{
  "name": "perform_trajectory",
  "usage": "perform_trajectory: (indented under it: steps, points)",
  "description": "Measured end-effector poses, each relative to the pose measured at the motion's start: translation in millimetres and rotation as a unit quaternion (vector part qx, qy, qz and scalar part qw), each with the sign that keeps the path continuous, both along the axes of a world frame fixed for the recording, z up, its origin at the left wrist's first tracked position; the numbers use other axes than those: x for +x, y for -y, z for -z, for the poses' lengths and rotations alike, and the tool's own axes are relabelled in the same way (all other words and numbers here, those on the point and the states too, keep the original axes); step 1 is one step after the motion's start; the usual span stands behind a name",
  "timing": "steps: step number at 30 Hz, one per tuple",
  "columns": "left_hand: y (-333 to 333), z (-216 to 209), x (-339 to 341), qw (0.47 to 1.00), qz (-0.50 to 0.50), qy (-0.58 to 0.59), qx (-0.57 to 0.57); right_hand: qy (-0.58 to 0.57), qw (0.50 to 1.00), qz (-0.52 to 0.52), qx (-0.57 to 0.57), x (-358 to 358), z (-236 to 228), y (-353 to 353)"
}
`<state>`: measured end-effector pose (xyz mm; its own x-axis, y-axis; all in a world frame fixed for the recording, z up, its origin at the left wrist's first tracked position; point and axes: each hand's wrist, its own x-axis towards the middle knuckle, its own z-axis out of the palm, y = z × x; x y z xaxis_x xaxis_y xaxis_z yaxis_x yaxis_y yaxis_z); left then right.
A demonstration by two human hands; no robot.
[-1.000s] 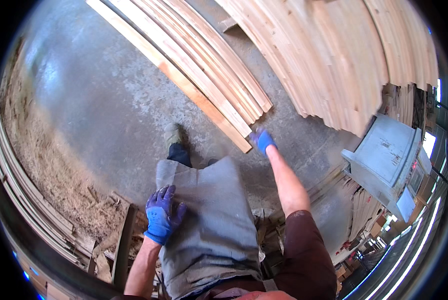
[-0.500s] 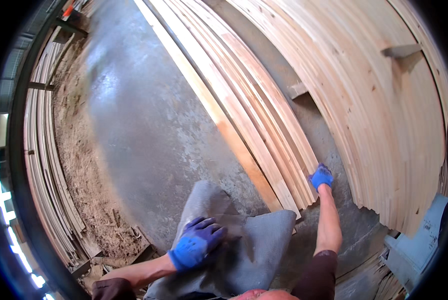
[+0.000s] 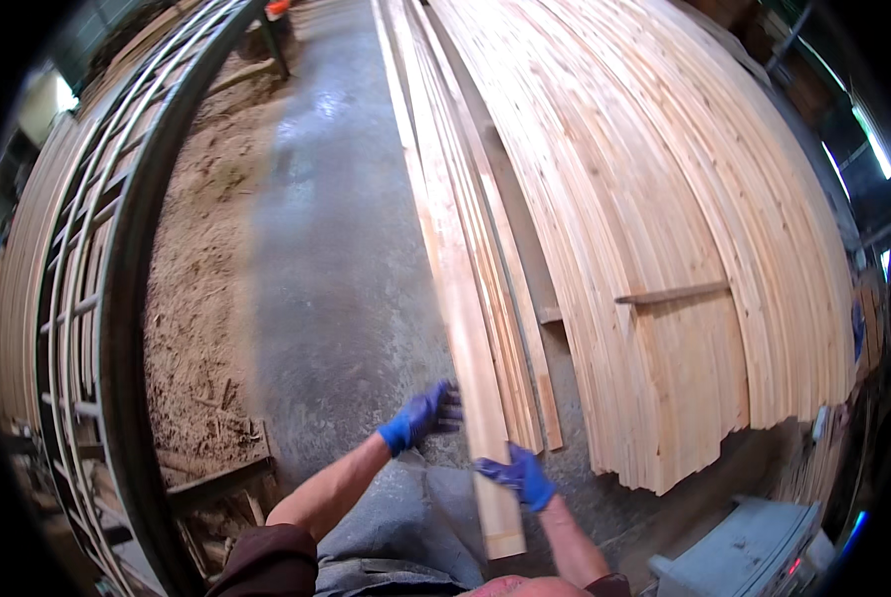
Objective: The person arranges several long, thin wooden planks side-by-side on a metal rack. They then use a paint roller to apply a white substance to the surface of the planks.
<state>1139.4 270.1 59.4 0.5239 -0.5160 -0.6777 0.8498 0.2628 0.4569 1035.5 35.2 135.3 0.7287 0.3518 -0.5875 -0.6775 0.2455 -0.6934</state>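
One long pale wooden board (image 3: 478, 398) lies lengthwise in front of me, its near end above my lap and nearer to me than the neighbouring boards (image 3: 500, 348). At its right edge, close to that end, my right hand (image 3: 527, 480) in a blue and purple glove grips it, with a digit across the top face. My left hand (image 3: 425, 418), gloved alike, is beside the board's left edge, fingers stretched out and slightly blurred. Whether those fingertips touch the wood I cannot tell. A grey apron (image 3: 400, 517) covers my lap.
To the right lies a wide stack of pale boards (image 3: 664, 368) with a loose wood strip (image 3: 672, 294) on it. A metal rail frame (image 3: 132, 259) and sawdust (image 3: 201, 289) are at left. A grey-blue machine (image 3: 739, 552) stands at the lower right, on the concrete floor (image 3: 331, 298).
My right hand has come left and nearer, from the bundle's right edge to one board. That board's end now reaches over my lap. My left hand has left the apron; the view has shifted.
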Motion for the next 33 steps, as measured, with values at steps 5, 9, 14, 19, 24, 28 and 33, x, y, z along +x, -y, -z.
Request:
perform_trajectory:
  steps: [5, 9, 14, 19, 24, 28, 33]
  points:
    - [-92, -109, 38, 0.983, -0.142, 0.107, -0.035, 0.119, 0.992, -0.030, 0.016, 10, -45, -166]
    - [-218, -191, -29, 0.983, -0.161, 0.081, 0.034, 0.028, 0.910, -0.409, 0.067, -4, -81, -237]
    - [-338, -247, -219, 0.958, -0.052, 0.045, 0.279, -0.050, 0.957, -0.283, 0.039, 70, -58, -309]
    - [-364, -288, -410, 0.954, -0.197, -0.136, 0.182, -0.063, 0.968, -0.243, 0.006, 187, -12, -473]
    - [-433, -297, -382, 0.941, -0.257, -0.159, 0.155, 0.045, 0.987, -0.068, -0.141, 299, 47, -563]
    - [-504, -302, -309, 0.947, -0.261, -0.062, 0.178, -0.035, 0.994, -0.078, -0.074, 240, 24, -622]
    - [-582, -251, -11, 0.928, -0.206, 0.157, 0.269, -0.166, 0.933, -0.287, 0.141, 176, -58, -640]
